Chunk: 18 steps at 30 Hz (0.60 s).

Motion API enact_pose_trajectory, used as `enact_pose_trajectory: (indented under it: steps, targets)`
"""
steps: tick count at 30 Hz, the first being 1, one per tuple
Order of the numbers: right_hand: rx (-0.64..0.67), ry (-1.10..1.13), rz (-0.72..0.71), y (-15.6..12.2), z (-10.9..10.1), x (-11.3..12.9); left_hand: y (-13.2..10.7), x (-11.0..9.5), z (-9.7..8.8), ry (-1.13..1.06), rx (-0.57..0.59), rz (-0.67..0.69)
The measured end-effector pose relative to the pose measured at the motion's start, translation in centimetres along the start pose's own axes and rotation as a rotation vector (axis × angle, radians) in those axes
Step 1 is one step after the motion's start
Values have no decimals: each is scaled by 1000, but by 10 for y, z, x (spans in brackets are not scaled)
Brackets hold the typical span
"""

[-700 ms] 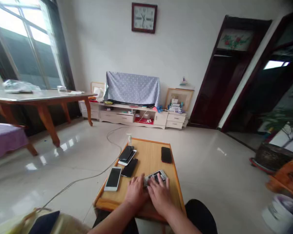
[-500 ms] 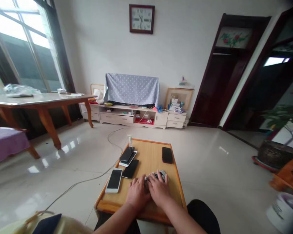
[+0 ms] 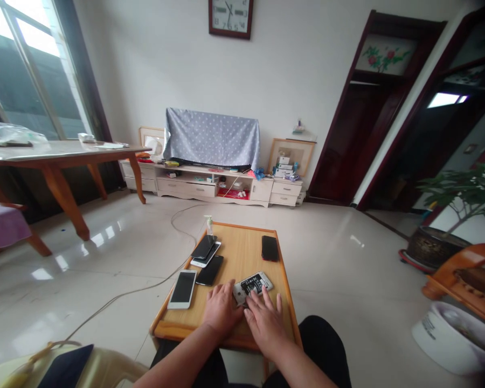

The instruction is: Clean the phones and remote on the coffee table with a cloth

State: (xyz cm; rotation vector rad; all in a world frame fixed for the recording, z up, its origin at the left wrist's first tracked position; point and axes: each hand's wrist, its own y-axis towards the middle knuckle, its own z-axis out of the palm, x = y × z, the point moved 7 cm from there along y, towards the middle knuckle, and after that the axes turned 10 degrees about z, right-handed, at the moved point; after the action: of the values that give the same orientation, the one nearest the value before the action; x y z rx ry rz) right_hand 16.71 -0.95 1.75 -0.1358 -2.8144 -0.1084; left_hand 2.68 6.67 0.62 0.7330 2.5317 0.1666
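Both my hands rest on a small wooden table (image 3: 242,253) in front of me. My left hand (image 3: 221,311) lies flat beside the near left end of an opened phone (image 3: 251,285) with its insides showing, its fingertips touching the phone's edge. Just below the phone, my right hand (image 3: 265,322) lies with fingers spread, fingertips at the phone's near edge. A white phone (image 3: 182,289), a black phone (image 3: 210,270) and a stacked pair of phones (image 3: 204,250) line the table's left side. Another black phone (image 3: 270,248) sits at the far right. A small bottle (image 3: 208,224) stands at the far left corner.
A cable (image 3: 145,288) runs across the shiny floor to the left. A long wooden table (image 3: 60,161) stands left, a low white cabinet (image 3: 210,186) under a covered screen at the back wall. A potted plant (image 3: 444,242), wooden chair (image 3: 464,275) and white bucket (image 3: 452,337) are right.
The view has tilted down and shifted. My hands have drawn back toward me, so more of the opened phone shows beyond my fingers.
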Motion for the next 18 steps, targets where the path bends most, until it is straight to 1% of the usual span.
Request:
enact_pose_trajectory:
  steps: [2, 4, 7, 9, 10, 12, 16, 17, 18]
  targets:
    - [-9, -7, 9, 16, 2, 0, 1, 0, 1, 7, -5, 1]
    - [-15, -20, 45, 35, 2, -6, 2, 0, 2, 19, -10, 3]
    - [-28, -37, 185, 60, -2, -25, 3, 0, 4, 31, -5, 11]
    - [-29, -46, 283, 66, -4, -37, 4, 0, 5, 34, -2, 8]
    - [-27, -52, 306, 65, -4, -40, 4, 1, 5, 36, -3, 3]
    - [-17, -60, 280, 56, -1, -35, 5, 1, 5, 37, -5, -4]
    - [8, -39, 68, 30, 8, -12, 4, 0, 4, 24, 10, 1]
    - [6, -39, 46, 26, 8, -11, 4, 0, 3, 24, 13, 0]
    - [1, -45, 59, 25, 6, -14, 3, 0, 3, 26, 15, -3]
